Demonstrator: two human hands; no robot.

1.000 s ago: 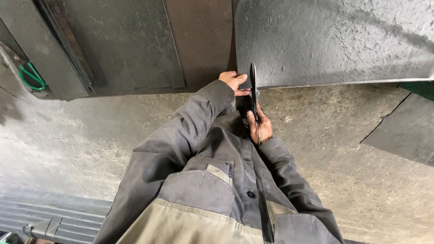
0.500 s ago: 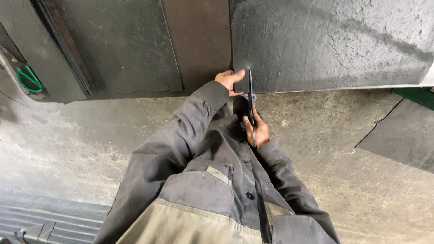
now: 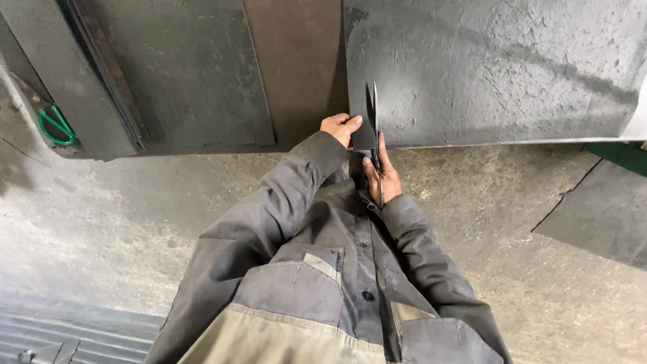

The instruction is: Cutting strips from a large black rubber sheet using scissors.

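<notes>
Fingers closed around shears cutting dark sheet.

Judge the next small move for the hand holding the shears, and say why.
Probably close the shears and push them a little farther into the dark sheet. The right hand has them at the sheet's near edge, only a short way in, while the left hand grips the strip beside the cut.
</notes>
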